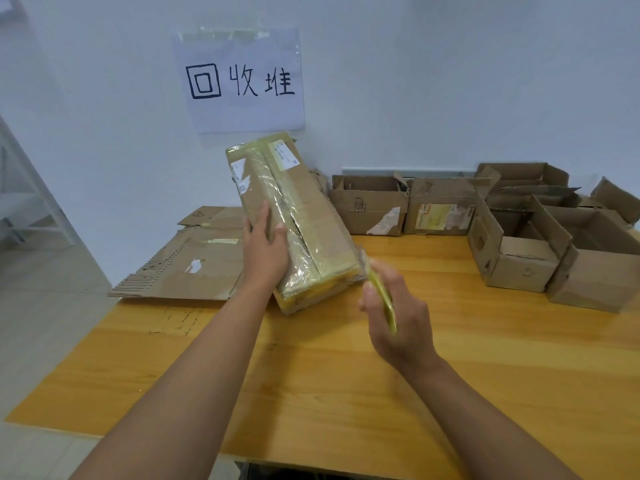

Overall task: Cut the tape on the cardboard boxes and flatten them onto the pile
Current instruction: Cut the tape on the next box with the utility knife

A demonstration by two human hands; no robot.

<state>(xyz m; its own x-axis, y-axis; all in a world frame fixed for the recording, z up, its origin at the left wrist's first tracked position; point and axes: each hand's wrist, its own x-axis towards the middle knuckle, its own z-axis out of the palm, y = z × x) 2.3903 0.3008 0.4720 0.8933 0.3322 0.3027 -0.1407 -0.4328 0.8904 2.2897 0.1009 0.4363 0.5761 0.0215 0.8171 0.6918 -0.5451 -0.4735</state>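
We tilt the taped box (294, 216) on the surface (346, 358) beside the pile (187, 261), left hand (265, 251) gripping its side, so the cutter (382, 303) gripped in our right hand (398, 317) can likely reach the end tape.

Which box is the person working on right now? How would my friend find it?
Look below the paper sign taped to the white wall, at the back of the wooden table. The taped box stands tilted there, its near end on the table, gripped by the left hand. Unlike the open boxes to the right, it is closed and wrapped in shiny yellowish tape.
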